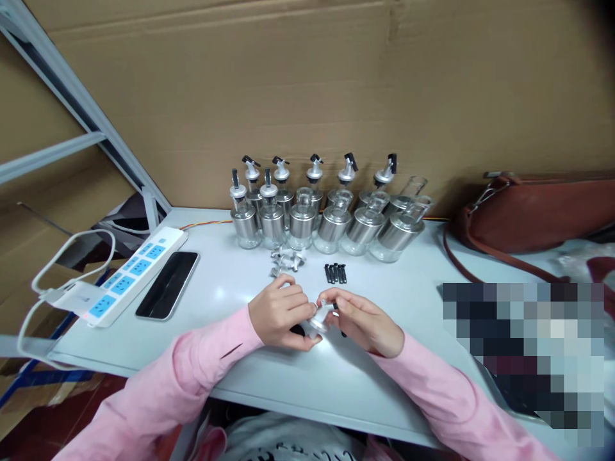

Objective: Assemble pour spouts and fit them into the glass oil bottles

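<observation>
Between both hands, above the table's front part, is a silver pourer spout (pixel 320 318) like those on the bottles. My left hand (pixel 284 312) is closed around its lower side. With thumb and fingers, my right hand (pixel 366 320) pinches a small black lever (pixel 335 307) at the spout's upper end; whether the lever is fixed on cannot be seen. Just beyond lie several loose black levers (pixel 335 273) in a row and a small pile of silver spout parts (pixel 287 261). Something dark under my left fingers is mostly hidden.
Glass bottles with steel bands (pixel 335 225) stand in two rows at the back, several topped with spouts. At left lie a phone (pixel 168 285) and a power strip (pixel 137 276) with a white cable. A brown bag (pixel 538 211) and a blurred-out area are at right.
</observation>
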`<state>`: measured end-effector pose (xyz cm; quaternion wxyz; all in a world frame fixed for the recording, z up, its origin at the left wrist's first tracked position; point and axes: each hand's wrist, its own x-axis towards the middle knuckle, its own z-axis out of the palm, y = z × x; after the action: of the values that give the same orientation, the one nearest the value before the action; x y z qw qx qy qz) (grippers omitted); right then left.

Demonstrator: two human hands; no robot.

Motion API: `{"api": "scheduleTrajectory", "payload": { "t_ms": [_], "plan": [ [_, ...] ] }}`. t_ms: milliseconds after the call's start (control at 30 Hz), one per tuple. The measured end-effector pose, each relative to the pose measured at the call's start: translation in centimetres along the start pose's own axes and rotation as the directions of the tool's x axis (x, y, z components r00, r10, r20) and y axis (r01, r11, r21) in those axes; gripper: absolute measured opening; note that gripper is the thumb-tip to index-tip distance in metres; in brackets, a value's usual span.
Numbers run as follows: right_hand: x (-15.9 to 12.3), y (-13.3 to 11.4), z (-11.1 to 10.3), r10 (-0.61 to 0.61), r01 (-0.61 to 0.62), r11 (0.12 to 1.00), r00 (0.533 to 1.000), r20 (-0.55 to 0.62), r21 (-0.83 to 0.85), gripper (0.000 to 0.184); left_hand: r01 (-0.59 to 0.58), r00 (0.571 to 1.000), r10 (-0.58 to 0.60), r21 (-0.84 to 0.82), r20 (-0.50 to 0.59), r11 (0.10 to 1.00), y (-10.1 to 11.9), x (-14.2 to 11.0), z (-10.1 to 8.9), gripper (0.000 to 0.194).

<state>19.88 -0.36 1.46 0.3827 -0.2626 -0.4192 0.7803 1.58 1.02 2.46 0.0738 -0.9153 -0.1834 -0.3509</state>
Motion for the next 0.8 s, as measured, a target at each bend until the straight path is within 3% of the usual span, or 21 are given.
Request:
{"api": "scheduleTrajectory", "payload": {
  "t_ms": [267, 433, 800],
  "plan": [
    [0.11, -0.06, -0.18, 0.020, -0.019, 0.999, 0.999, -0.025, 0.039, 0.027, 0.016, 0.999, -0.014, -0.045, 0.040, 0.999, 0.05, -0.06, -0.13, 0.029],
    [0.28, -0.10, -0.24, 0.050, -0.049, 0.999, 0.993, -0.105, 0.010, 0.036, 0.046, 0.997, -0.043, -0.047, 0.066, 0.998, -0.09, -0.12, -0.33, 0.033],
    [0.09, -0.28, 0.00, -0.008, -0.036, 0.932, 0.993, -0.121, -0.362, 0.031, 0.075, 0.991, -0.075, 0.009, 0.109, 0.997, -0.19, -0.10, -0.26, 0.031]
  ]
}}
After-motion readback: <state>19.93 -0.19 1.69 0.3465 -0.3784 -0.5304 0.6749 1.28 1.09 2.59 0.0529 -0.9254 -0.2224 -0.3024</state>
